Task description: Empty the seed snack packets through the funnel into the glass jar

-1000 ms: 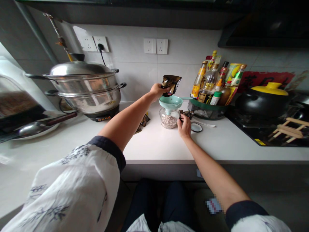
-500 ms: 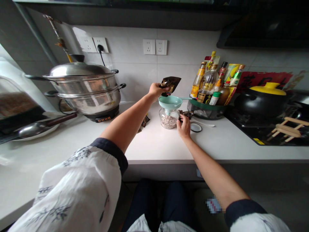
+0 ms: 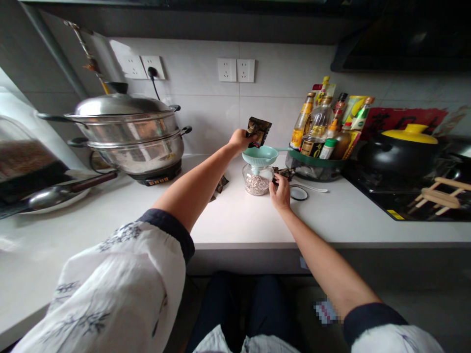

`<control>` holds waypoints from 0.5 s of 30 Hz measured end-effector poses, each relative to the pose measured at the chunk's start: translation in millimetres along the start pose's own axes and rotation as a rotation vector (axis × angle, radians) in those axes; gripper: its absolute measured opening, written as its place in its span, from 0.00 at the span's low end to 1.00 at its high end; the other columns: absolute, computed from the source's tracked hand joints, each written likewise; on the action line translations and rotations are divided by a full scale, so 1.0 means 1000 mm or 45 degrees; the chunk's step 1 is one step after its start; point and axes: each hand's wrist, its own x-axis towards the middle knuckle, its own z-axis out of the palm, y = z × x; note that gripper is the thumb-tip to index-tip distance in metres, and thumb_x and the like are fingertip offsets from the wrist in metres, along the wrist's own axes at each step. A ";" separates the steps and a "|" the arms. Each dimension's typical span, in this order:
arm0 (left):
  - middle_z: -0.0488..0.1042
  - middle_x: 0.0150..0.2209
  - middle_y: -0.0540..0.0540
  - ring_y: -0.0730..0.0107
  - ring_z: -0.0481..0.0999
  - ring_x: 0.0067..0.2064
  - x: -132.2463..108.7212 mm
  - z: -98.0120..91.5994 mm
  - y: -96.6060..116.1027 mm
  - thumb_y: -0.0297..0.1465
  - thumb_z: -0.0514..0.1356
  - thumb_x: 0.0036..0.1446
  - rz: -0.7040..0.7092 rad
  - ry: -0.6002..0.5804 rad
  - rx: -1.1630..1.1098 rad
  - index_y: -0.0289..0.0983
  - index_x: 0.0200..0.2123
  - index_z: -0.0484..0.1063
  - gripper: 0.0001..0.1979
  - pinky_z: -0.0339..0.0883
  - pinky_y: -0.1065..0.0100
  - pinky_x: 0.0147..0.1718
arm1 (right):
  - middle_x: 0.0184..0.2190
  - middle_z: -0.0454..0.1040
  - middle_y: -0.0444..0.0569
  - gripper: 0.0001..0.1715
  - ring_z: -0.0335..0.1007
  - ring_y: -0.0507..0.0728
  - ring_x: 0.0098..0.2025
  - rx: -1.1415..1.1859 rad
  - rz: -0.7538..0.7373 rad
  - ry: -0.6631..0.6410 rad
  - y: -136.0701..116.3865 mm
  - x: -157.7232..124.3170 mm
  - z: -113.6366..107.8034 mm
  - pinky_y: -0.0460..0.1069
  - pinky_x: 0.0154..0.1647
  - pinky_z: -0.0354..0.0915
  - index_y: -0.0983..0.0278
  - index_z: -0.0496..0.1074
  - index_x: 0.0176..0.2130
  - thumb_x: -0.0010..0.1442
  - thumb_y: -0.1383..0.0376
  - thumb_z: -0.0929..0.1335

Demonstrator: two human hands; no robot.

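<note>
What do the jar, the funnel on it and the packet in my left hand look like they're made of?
The jar: clear glass or plastic; grains show through. The funnel: matte pale-green, evenly coloured, likely plastic. The packet: glossy dark foil or film, creased, catching light.

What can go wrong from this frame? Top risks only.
1. The left hand holds the packet above the far rim of the funnel, not over its middle, so contents may spill onto the counter.
2. The funnel just rests on the jar; a knock from the packet might tip it.
3. The right hand is only beside the jar, so it may slide.
</note>
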 end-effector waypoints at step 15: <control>0.66 0.20 0.51 0.73 0.67 0.29 -0.001 0.001 0.002 0.36 0.68 0.40 -0.010 0.016 0.054 0.31 0.21 0.73 0.12 0.61 0.72 0.30 | 0.42 0.72 0.59 0.20 0.68 0.61 0.44 -0.003 -0.045 0.039 0.002 0.000 0.002 0.58 0.47 0.66 0.66 0.66 0.49 0.61 0.58 0.61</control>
